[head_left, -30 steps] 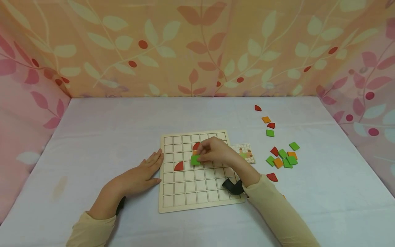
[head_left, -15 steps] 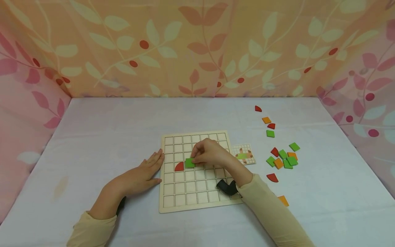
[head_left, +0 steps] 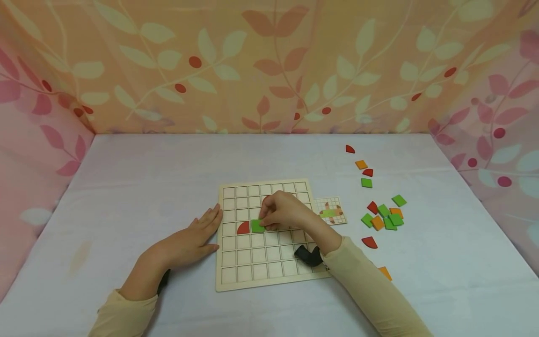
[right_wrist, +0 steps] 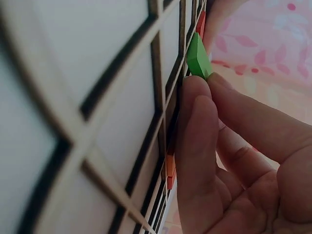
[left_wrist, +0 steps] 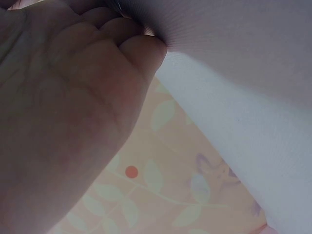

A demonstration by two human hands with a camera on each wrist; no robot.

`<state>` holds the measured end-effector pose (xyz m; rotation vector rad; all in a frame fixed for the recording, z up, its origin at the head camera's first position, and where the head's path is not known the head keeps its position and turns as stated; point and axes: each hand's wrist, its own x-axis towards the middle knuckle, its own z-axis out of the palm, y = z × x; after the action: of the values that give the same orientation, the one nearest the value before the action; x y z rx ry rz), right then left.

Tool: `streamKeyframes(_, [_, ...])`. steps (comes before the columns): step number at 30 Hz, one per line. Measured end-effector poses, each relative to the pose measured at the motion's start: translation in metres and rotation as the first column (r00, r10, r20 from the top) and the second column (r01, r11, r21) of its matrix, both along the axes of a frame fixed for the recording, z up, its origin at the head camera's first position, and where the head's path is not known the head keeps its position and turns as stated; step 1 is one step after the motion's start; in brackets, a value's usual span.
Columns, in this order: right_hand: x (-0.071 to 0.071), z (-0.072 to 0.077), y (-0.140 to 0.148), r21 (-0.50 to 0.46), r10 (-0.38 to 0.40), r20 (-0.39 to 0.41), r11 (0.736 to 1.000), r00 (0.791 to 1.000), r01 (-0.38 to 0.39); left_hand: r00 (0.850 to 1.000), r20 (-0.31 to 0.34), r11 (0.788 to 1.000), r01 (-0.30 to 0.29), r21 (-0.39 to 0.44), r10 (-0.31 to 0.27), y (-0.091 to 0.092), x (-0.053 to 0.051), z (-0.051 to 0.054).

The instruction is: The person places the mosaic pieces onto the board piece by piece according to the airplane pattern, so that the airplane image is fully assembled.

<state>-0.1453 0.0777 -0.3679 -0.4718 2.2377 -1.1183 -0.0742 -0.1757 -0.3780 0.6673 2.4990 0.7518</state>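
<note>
A wooden grid board (head_left: 269, 269) lies on the white-covered table. My right hand (head_left: 288, 210) pinches a green square tile (head_left: 257, 226) between thumb and fingers, over a cell just right of a red quarter-circle tile (head_left: 243, 228). In the right wrist view the green tile (right_wrist: 198, 57) tilts against the grid, one edge raised. A second red tile (head_left: 265, 199) shows partly behind my right hand, and an orange tile (right_wrist: 170, 165) peeks out below the fingers in the right wrist view. Fingers extended, my left hand (head_left: 185, 245) rests by the board's left edge.
A small pattern card (head_left: 337, 216) lies against the board's right side. Farther right are scattered loose tiles: green squares (head_left: 396, 219), orange squares (head_left: 377, 223) and red quarter-circles (head_left: 369, 242). A black wrist device (head_left: 309, 256) hangs over the board below my right wrist.
My right hand has carried the green tile left and slightly nearer, from higher on the board to the cell beside the red quarter-circle tile. My left hand has stayed in place.
</note>
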Motion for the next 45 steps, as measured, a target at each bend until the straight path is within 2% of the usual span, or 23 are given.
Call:
streamKeyframes(10, [0.001, 0.000, 0.000, 0.004, 0.001, -0.028, 1.000, 1.000, -0.001, 1.000, -0.007, 1.000, 0.012, 0.010, -0.012, 0.001, 0.000, 0.002])
streamKeyframes(27, [0.001, -0.001, 0.004, -0.067, -0.015, 0.031, 0.998, 0.999, 0.017, 1.000, -0.012, 1.000, 0.013, 0.010, -0.013, 0.000, -0.001, 0.000])
streamKeyframes(34, [-0.002, -0.002, 0.021, -0.098, -0.017, -0.012, 0.995, 1.000, 0.016, 1.000, 0.009, 1.000, 0.007, 0.015, -0.007, 0.000, -0.001, 0.000])
streamKeyframes(39, [-0.003, 0.001, 0.042, -0.141, -0.075, 0.006, 0.987, 0.997, 0.075, 1.000, 0.008, 1.000, 0.004, 0.014, -0.005, 0.000, 0.000, 0.001])
streamKeyframes(45, [-0.005, 0.006, 0.069, -0.133, -0.161, 0.030, 0.977, 0.986, 0.164, 1.000, 0.009, 1.000, -0.004, 0.013, 0.003, 0.000, 0.000, -0.002])
